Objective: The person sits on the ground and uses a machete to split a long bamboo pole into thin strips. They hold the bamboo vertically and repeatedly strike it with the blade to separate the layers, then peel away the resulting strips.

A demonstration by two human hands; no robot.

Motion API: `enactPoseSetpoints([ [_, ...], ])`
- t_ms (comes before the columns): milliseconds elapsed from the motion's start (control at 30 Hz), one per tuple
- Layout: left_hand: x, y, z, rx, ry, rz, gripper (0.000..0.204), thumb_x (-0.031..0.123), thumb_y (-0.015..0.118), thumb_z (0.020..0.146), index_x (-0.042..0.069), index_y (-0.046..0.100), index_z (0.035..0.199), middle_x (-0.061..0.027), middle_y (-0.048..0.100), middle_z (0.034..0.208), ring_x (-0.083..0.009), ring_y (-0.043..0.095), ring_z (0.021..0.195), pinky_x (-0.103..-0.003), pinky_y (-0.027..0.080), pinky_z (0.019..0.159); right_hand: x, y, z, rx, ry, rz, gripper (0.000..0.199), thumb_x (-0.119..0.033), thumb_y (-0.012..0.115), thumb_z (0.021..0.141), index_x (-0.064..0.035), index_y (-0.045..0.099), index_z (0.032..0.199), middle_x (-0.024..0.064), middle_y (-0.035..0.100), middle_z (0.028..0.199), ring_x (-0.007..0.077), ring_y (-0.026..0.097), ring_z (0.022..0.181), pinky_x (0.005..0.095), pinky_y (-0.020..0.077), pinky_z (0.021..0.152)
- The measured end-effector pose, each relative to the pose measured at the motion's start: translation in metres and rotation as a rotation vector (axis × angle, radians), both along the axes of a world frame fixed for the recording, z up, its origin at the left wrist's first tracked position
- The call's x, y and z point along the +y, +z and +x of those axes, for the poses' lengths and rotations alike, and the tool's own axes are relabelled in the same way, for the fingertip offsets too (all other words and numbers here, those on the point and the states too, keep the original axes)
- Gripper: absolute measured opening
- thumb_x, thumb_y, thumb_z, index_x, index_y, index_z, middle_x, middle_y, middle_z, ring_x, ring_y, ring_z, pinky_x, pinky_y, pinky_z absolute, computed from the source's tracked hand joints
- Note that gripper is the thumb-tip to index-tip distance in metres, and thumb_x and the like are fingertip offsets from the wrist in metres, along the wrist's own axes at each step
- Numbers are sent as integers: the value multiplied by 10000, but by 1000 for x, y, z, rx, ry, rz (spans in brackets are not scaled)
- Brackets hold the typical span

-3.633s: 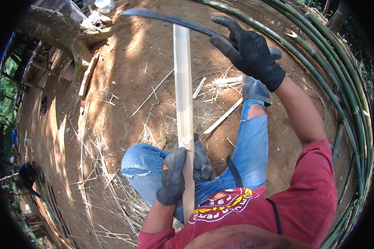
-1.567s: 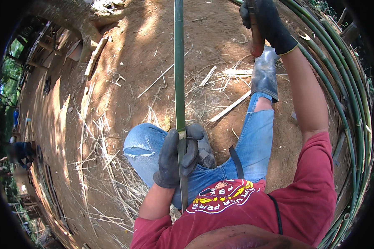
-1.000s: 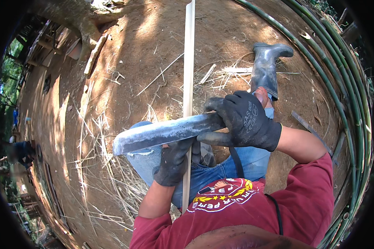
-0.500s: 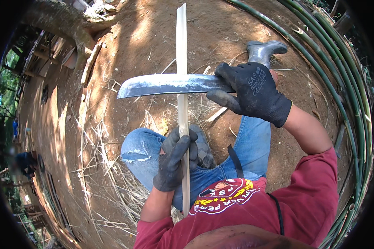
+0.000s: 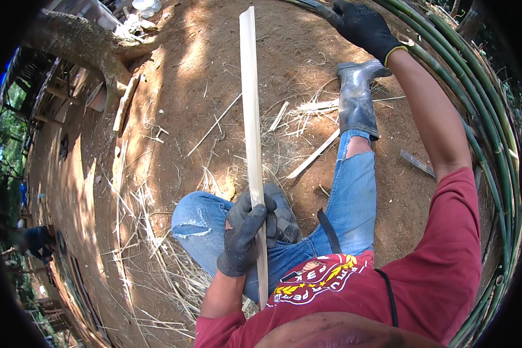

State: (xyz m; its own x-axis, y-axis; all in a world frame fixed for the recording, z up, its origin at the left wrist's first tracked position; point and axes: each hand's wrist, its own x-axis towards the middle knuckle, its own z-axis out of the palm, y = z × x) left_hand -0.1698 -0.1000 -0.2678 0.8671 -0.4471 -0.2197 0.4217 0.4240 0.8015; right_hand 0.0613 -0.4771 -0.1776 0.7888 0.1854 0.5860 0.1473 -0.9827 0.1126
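My left hand [image 5: 242,243], in a dark glove, is closed around a long pale strip of split bamboo [image 5: 250,104]. The strip stands out away from me, its lower end against my shirt and its far end near the top of the view. Stretched out to the far right, my gloved right hand [image 5: 362,26] grips a machete [image 5: 305,4]. Only a bit of the blade shows at the upper edge; the rest is cut off, and the glove hides the handle. The blade is apart from the strip.
Long green bamboo poles [image 5: 496,139] curve along the right side. Shavings and thin slivers [image 5: 156,238] litter the dirt at left, with more scraps near my boot [image 5: 355,98]. A tree trunk [image 5: 81,43] stands at the far left. Another person [image 5: 37,240] is at the left edge.
My right hand has swung the machete from across the strip up to the far right, off the strip. My left hand keeps its hold; the strip has tilted slightly to the left at its far end.
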Motion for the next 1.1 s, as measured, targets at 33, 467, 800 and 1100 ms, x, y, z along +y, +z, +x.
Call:
enactPoseSetpoints([
  [33,-1,-1,2,2,-4,-19,252,255,500,1043,17,560,1103,-38,558,669,-114,503,482,-224,411,454,-13,2,3,-40,-70,36,552,-572,493,1000,-46,653,1051,162,632,687,311,638,634,450,514,617],
  [467,1,-6,-6,-20,129,163,287,277,492,1047,20,588,1130,-48,583,725,-121,540,551,-249,440,494,163,-40,-177,466,693,195,444,-474,661,889,-47,601,993,100,608,626,303,659,576,441,492,540],
  [800,6,-11,-7,-242,133,314,277,255,485,1037,22,588,1146,-61,582,747,-125,548,574,-249,449,510,171,-38,-178,425,665,9,461,-495,641,886,-59,621,1035,87,617,644,276,663,594,431,490,552],
  [1100,4,-2,1,-35,86,66,263,262,487,1047,18,566,1103,-31,550,659,-102,493,469,-212,405,456,143,-18,-135,195,549,66,477,-597,683,851,-128,641,923,68,596,588,269,649,546,408,496,529],
])
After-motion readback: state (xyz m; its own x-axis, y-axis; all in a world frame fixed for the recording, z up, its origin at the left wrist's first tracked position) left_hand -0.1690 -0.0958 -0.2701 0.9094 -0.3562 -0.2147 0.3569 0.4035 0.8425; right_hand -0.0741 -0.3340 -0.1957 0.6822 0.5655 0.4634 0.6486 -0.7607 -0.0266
